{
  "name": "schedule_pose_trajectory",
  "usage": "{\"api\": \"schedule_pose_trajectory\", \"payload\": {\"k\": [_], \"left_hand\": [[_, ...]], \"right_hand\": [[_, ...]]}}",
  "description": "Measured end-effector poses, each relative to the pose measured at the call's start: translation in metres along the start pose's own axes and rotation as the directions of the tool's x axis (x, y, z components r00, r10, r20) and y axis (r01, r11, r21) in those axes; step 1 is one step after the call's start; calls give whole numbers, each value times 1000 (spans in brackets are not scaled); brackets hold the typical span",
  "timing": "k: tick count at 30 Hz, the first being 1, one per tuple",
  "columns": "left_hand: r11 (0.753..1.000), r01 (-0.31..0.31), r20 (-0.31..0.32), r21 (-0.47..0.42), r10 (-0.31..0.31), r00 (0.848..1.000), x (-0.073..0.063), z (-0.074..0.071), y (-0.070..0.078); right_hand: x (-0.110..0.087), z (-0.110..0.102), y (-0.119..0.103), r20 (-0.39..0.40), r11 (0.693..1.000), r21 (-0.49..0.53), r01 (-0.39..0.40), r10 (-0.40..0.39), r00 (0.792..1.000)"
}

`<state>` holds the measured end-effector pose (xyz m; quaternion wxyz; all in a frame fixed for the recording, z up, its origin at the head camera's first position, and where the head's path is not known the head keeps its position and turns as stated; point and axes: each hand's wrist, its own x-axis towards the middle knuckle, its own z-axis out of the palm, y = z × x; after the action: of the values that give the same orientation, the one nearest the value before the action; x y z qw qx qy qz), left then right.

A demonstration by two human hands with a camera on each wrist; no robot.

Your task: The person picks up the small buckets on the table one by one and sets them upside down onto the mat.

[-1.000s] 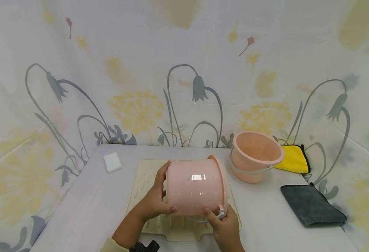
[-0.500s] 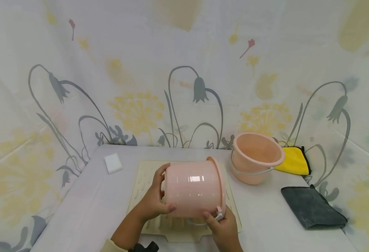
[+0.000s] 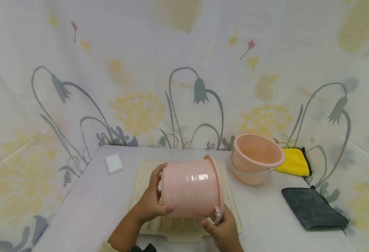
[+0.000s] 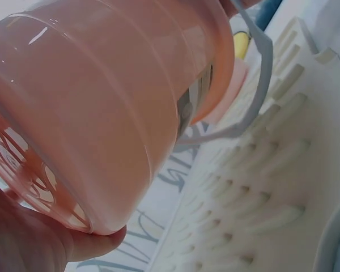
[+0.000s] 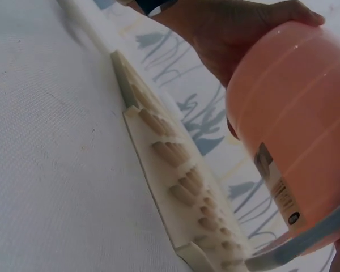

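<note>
A pale pink bucket (image 3: 189, 192) lies on its side in the air between both hands, its mouth facing right. My left hand (image 3: 151, 201) grips its base end, thumb along the near side. At the rim my right hand (image 3: 223, 229) holds the bucket beside the handle joint, with the thumb on the near side. The grey-white handle (image 4: 263, 68) hangs from the rim, and the openwork base (image 4: 28, 170) shows in the left wrist view. A label (image 5: 277, 184) is stuck on the bucket's side. Below is a cream ridged draining mat (image 3: 184, 231).
A second, peach bucket (image 3: 255, 175) stands upright at the back right. Beside it lies a yellow cloth (image 3: 294, 162) with dark edging, and nearer a dark grey cloth (image 3: 313, 208). A white sponge-like block (image 3: 113, 163) rests on the white table (image 3: 86, 210) at the back left.
Both hands have shifted the pink bucket slightly left and turned it a little. The handle's loop below the bucket no longer shows in the head view; only its joint end does.
</note>
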<state>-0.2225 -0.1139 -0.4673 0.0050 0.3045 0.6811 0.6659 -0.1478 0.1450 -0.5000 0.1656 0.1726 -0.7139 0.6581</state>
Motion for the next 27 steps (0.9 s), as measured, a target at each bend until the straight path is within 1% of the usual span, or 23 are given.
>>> {"api": "schedule_pose_trajectory", "payload": {"k": [1, 3, 4, 6, 8, 10, 12, 13, 15, 17, 18, 21, 23, 25, 27], "left_hand": [[1000, -5, 3, -7, 5, 1000, -1, -1, 1], [999, -17, 14, -27, 17, 1000, -2, -4, 2], [999, -21, 18, -40, 22, 1000, -2, -6, 2], [997, -30, 22, -67, 32, 999, -4, -9, 3], [996, -35, 23, -84, 37, 999, -6, -12, 4], [996, -37, 16, -81, 38, 999, -8, -16, 5], [997, -33, 8, -69, 34, 999, -10, -19, 7], [998, -30, 3, -63, 30, 1000, -12, -21, 7], [998, -30, -6, -49, 30, 1000, -14, -24, 9], [999, -30, -15, -43, 30, 999, -16, -27, 10], [999, -32, -21, -38, 31, 999, -17, -28, 10], [999, -31, -42, -22, 30, 999, -19, -33, 11], [1000, -18, -60, -12, 17, 998, -21, -35, 12], [1000, -7, -74, 3, 7, 997, -24, -38, 12], [1000, -2, -86, 23, 4, 996, -26, -42, 13]], "right_hand": [[0, -1, 1, 25, 999, 23, 22, -23, 999], [1, -3, 5, 70, 995, 41, 92, -94, 993], [2, -4, 7, 91, 990, 48, 129, -133, 987], [4, -6, 11, 125, 976, 62, 211, -217, 968], [8, -8, 15, 147, 953, 38, 300, -302, 942], [11, -12, 17, 158, 932, 0, 362, -357, 921], [13, -16, 15, 161, 922, -64, 382, -369, 915], [13, -19, 14, 164, 921, -103, 376, -357, 920], [12, -26, 12, 174, 921, -192, 339, -308, 935], [12, -33, 10, 186, 909, -297, 291, -244, 952], [11, -37, 11, 189, 898, -350, 268, -212, 959], [10, -48, 13, 187, 845, -508, 166, -79, 979], [10, -56, 15, 180, 798, -596, 86, 28, 983], [9, -64, 16, 177, 750, -661, 18, 132, 975], [10, -72, 18, 171, 708, -706, -36, 219, 961]]}}
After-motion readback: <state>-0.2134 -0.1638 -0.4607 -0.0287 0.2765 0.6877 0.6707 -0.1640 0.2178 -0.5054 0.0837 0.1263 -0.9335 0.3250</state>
